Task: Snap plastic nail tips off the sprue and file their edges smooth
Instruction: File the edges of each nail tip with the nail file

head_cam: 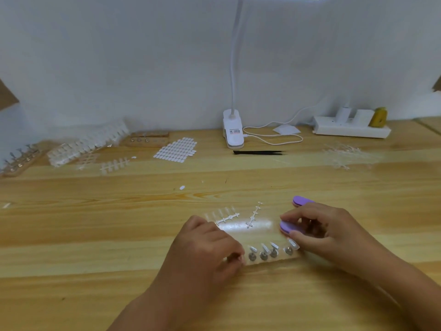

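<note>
A low wooden stand (269,261) lies near the table's front edge, with several metal pegs that carry clear nail tips (274,247). My left hand (210,247) grips the stand's left end with curled fingers. Between thumb and fingers, my right hand (322,230) pinches a purple nail file (287,227) just above the stand's right end. A second purple file (301,201) lies behind that hand. A sprue with several nail tips on it (224,216) rests beyond my left hand, and a bare sprue (254,215) lies beside it.
At the back stand a white clip lamp (233,132) with its cable, black tweezers (257,152) and a power strip (350,127). A sheet of white tabs (176,149), stacked sprues (88,144) and more wooden stands (21,158) fill the back left. Discarded sprues (343,151) are piled at the back right.
</note>
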Demonstrator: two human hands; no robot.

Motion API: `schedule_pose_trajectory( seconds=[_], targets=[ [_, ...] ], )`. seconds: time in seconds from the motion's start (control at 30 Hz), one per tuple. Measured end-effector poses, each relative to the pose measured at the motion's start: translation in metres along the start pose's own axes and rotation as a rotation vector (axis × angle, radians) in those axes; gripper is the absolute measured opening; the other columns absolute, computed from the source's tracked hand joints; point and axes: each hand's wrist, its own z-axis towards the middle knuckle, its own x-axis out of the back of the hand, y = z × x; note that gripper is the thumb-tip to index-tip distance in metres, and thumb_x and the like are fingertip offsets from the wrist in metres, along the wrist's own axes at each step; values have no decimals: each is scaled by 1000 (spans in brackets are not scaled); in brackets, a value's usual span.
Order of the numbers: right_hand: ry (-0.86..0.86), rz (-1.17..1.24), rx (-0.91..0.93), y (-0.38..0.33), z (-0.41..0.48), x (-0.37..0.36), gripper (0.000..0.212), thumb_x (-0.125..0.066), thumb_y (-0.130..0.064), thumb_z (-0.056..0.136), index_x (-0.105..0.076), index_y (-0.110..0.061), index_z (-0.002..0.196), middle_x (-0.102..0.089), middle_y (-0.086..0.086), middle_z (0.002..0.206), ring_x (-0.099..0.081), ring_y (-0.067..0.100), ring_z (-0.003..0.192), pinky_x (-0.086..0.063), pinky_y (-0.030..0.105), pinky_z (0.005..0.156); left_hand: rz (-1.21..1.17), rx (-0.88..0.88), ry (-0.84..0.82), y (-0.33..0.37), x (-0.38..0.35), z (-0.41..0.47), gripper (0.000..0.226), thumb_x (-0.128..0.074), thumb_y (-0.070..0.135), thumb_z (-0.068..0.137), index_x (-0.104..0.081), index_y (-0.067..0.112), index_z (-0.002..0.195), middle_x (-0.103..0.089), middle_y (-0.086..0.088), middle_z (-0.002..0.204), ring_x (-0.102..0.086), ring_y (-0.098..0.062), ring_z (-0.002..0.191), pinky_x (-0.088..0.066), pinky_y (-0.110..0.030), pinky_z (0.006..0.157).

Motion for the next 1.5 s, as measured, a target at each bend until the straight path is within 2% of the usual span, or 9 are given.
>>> schedule_pose_trajectory(
  seconds=[0.13,0.3,0.47,0.57,0.7,0.8,0.97,1.1,1.5],
  targets=[
    [113,50,-23,-5,-1,0,32,-80,-10,81,-74,-38,95,-70,-22,95,-62,12,74,-51,20,69,0,9,97,-1,1,-1,5,-75,22,77,-71,23,73,-70,17,77,-62,-7,71,-43,-28,79],
    [337,62,129,-21,-7,-4,37,-74,-6,84,-71,-35,107,-69,-14,95,-64,12,86,-51,23,65,-500,397,157,11,6,0,8,-72,33,73,-72,32,81,-73,18,77,-66,-2,73,-47,-18,70],
    [417,-22,458,-35,-16,-21,23,-62,-16,92,-67,-19,114,-65,-10,109,-65,11,96,-48,20,91,-911,544,167,15,5,3,17,-80,39,67,-80,31,82,-74,3,78,-65,-6,71,-50,-18,66],
    [409,-79,649,-40,-23,-31,26,-58,-8,95,-60,-14,120,-61,-4,115,-62,12,108,-43,23,103,-883,522,144,20,2,3,16,-78,41,69,-80,33,83,-75,5,80,-66,-7,73,-49,-20,63],
    [354,-153,813,-44,-27,-41,32,-55,7,94,-59,-7,122,-58,3,122,-59,20,114,-44,27,99,-796,442,104,29,-1,3,13,-72,40,75,-79,29,79,-75,9,78,-66,-8,70,-48,-25,59],
    [318,-229,795,-39,-25,-38,43,-60,16,85,-59,-8,121,-59,4,119,-59,23,111,-44,27,99,-780,424,106,30,-1,2,12,-73,37,77,-79,28,81,-75,11,78,-66,-7,71,-49,-26,59],
    [380,-157,718,-38,-21,-33,27,-53,3,96,-58,-12,118,-57,1,116,-58,17,111,-43,27,101,-795,465,104,30,-4,0,10,-76,36,75,-79,31,83,-75,10,80,-68,-8,74,-50,-26,61],
    [326,-191,807,-43,-26,-42,29,-55,7,94,-60,-8,119,-58,4,119,-57,20,113,-42,25,100,-785,414,79,30,-2,0,6,-74,36,80,-78,32,82,-74,7,78,-64,-8,70,-47,-20,60],
    [337,-199,711,-35,-21,-34,25,-54,3,97,-63,-9,117,-62,6,111,-60,20,107,-46,26,95,-771,470,117,29,-1,1,8,-81,23,73,-80,26,80,-75,8,79,-68,-11,74,-48,-22,59]
  ],
)
